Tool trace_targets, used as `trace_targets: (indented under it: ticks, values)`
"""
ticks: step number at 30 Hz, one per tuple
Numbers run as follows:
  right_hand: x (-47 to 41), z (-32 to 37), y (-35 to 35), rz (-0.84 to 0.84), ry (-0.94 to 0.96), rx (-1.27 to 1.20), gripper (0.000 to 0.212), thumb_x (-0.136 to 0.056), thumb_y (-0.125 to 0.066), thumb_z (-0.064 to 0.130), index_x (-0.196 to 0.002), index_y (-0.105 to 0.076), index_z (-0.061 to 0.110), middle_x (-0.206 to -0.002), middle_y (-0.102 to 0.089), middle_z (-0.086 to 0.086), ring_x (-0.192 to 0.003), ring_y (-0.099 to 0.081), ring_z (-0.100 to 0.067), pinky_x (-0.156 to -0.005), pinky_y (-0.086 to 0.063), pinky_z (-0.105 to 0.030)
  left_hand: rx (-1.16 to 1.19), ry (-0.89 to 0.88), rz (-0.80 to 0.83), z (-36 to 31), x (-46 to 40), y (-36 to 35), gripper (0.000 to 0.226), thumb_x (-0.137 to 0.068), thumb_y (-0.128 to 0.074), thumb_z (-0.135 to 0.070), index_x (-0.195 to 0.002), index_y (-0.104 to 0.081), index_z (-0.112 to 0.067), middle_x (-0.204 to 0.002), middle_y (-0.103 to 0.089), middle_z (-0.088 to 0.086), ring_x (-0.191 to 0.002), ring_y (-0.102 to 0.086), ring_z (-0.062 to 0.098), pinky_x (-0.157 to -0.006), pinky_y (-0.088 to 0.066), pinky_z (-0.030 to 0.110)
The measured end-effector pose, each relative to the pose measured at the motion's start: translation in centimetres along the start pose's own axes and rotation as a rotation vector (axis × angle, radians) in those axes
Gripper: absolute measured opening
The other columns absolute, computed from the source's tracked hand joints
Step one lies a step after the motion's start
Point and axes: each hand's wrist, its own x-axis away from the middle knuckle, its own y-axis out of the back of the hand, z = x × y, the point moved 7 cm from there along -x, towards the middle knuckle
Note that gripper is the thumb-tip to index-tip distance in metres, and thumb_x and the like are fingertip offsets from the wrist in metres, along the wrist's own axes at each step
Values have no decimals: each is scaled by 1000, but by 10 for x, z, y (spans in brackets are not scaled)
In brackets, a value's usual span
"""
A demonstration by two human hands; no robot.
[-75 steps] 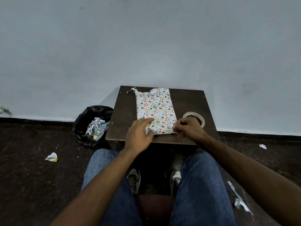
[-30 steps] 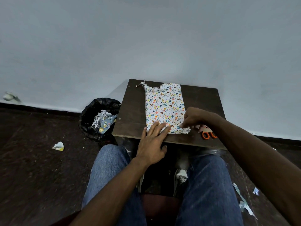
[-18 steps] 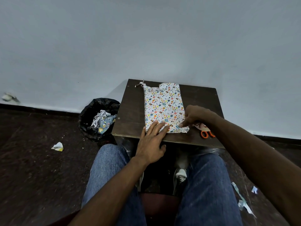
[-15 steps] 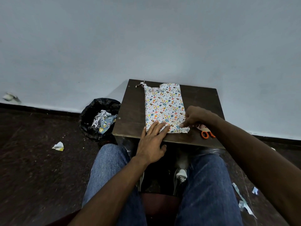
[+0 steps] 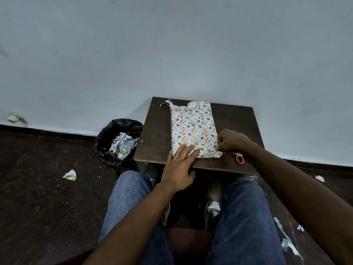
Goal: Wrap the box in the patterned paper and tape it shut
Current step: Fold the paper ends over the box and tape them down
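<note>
A flat box wrapped in white paper with coloured dots (image 5: pixel 193 127) lies lengthwise on the small dark wooden table (image 5: pixel 154 134). Its far end has torn, loose paper flaps. My left hand (image 5: pixel 179 165) lies flat, fingers spread, pressing the near left corner of the wrapped box. My right hand (image 5: pixel 231 141) pinches the paper at the near right corner, fingers curled on the edge. The tape roll is hidden; no tape piece is discernible.
Orange-handled scissors (image 5: pixel 239 159) lie on the table just behind my right wrist. A black bin bag (image 5: pixel 107 142) with paper scraps stands left of the table. Paper scraps (image 5: pixel 70 175) lie on the dark floor. A wall is close behind the table.
My left hand has gone from curled on the box's near end to flat with fingers spread. My right hand shifted slightly along the near right corner. The tape roll went out of sight.
</note>
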Motion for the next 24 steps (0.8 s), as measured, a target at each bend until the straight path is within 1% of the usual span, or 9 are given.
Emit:
trace_targets:
  ticks: [2,4,6,7,10,12,17,20,24]
  values:
    - [8,-5,5,-123,17,88,21,-88,-72,27,-74,-58,20,-83,-67,0,-81,-62,-18,-60,-41,-28,7,4,6,-1,0,1,82,-88,-60,-28,-155,-13,-33,-163,-7,-11,-150,10,11,-120,-3,51]
    - [19,-14,11,-309,45,128,16,-91,-65,31,-78,-61,23,-90,-67,1,-88,-62,-22,-68,-45,-32,12,7,-1,-1,0,1,82,-88,-61,-28,-155,-15,-33,-163,-8,-12,-150,9,11,-119,-3,51]
    - [30,-28,14,-460,88,125,12,-93,-59,29,-85,-65,21,-97,-67,-1,-95,-61,-27,-73,-47,-35,22,8,-6,0,0,0,81,-88,-61,-28,-155,-16,-33,-163,-8,-12,-150,9,11,-119,-3,51]
    - [34,-36,14,-494,103,149,14,-93,-58,29,-88,-66,19,-101,-66,-3,-97,-61,-28,-72,-47,-35,27,9,-8,0,0,0,81,-88,-61,-28,-155,-16,-33,-163,-8,-12,-150,9,11,-119,-3,51]
    - [36,-62,-2,-418,63,290,27,-90,-60,40,-103,-68,17,-116,-64,-5,-106,-58,-30,-77,-47,-38,39,14,-10,-1,0,0,81,-88,-62,-27,-155,-17,-32,-163,-9,-12,-150,9,10,-119,-3,51]
    - [35,-75,-11,-368,23,275,31,-89,-63,41,-107,-68,16,-121,-61,-6,-110,-56,-30,-82,-49,-40,46,15,-10,-2,0,1,80,-88,-62,-26,-155,-18,-32,-163,-9,-12,-150,8,10,-119,-3,52]
    - [38,-71,-12,-495,31,228,17,-88,-61,24,-97,-70,12,-113,-64,-9,-106,-57,-34,-80,-47,-42,57,35,0,-5,0,6,78,-89,-62,-26,-155,-20,-32,-162,-11,-12,-150,6,9,-120,0,49]
    - [43,-66,-7,-620,83,109,14,-88,-63,19,-94,-71,9,-105,-67,-10,-98,-59,-36,-78,-49,-44,64,56,-16,-5,0,9,75,-88,-62,-27,-153,-26,-32,-161,-15,-12,-150,2,10,-119,2,48]
    - [56,-48,-8,-754,198,-121,9,-88,-69,15,-94,-72,8,-98,-70,-10,-93,-61,-36,-76,-49,-44,109,97,-74,-9,-5,20,58,-89,-63,-29,-144,-44,-30,-153,-34,-12,-147,-18,9,-120,4,49]
